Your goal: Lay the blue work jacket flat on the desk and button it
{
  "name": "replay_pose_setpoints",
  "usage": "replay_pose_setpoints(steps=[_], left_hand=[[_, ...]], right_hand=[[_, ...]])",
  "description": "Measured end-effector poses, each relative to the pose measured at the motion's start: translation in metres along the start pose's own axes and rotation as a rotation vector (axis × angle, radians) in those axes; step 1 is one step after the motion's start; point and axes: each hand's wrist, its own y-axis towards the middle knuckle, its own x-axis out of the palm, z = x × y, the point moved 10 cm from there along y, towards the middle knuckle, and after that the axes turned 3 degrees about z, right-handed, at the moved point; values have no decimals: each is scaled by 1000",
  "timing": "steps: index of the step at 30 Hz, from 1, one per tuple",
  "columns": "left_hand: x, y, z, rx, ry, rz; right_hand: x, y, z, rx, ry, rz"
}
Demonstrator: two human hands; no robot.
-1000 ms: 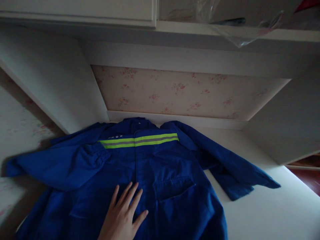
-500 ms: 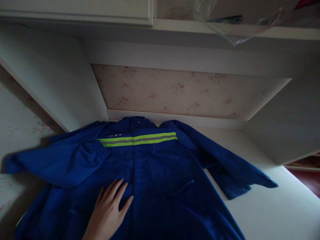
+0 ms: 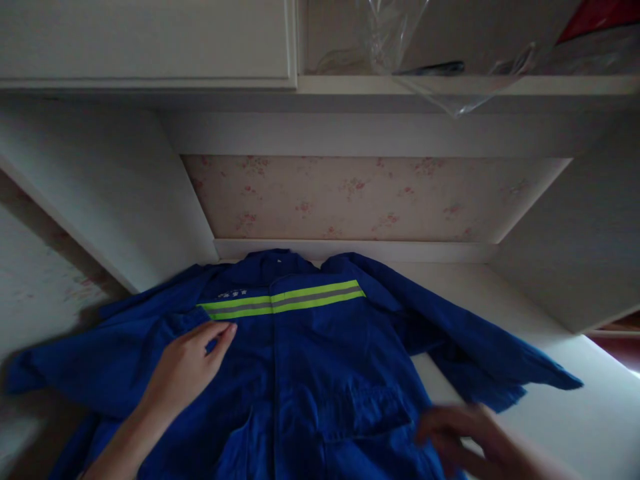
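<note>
A blue work jacket (image 3: 320, 373) with a yellow-green reflective stripe (image 3: 285, 299) across the chest lies spread out front side up on a white desk (image 3: 575, 413). My left hand (image 3: 187, 363) rests flat on the jacket's left chest, fingers pointing at the stripe's left end. My right hand (image 3: 467, 433) is blurred, hovering over the jacket's right edge near the bottom of the view; nothing shows in it. The right sleeve (image 3: 495, 363) stretches out over the desk, and the left sleeve (image 3: 75, 370) drapes to the left.
The desk sits in a white alcove with a floral wallpaper back wall (image 3: 370, 197). White side panels (image 3: 100, 193) close in left and right. A shelf above holds a clear plastic bag (image 3: 440, 80) and a red item (image 3: 600, 17).
My left hand slid from the jacket's lower middle up and to the left, to the chest by the stripe. My right hand came into view at the lower right. The camera tilted slightly.
</note>
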Motion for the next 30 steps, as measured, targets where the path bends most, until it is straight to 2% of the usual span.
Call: replay_pose_setpoints(steps=[1,2,3,4,5,7,9,12,15,17,21,23,25,27,30], left_hand=[[-7,26,-6,-4,66,39],[-8,53,-15,-25,132,43],[-5,78,-25,-48,168,35],[0,102,-37,-75,195,25],[8,122,-50,-103,220,7],[29,150,-78,-157,268,-51],[54,160,-103,-195,315,-148],[88,154,-131,-205,360,-308],[101,150,-150,-224,400,-389],[92,158,-159,-265,424,-364],[55,191,-169,-391,470,-208],[46,205,-170,-441,489,-153],[51,212,-167,-451,487,-145],[70,211,-155,-403,459,-177],[98,190,-115,-235,407,-185]], right_hand=[[20,28,-34,-147,-75,-177],[21,60,-72,-331,-142,-126],[20,94,-110,-508,-228,-1],[22,130,-136,-582,-341,117],[32,170,-151,-565,-470,172],[60,242,-166,-516,-544,158],[85,298,-162,-429,-610,122],[114,347,-134,-297,-697,23],[127,367,-110,-235,-744,-52],[125,376,-108,-238,-742,-38],[107,391,-138,-295,-662,104],[103,392,-157,-346,-616,131],[99,380,-172,-415,-583,131],[86,351,-174,-480,-575,145],[40,282,-142,-534,-623,198]])
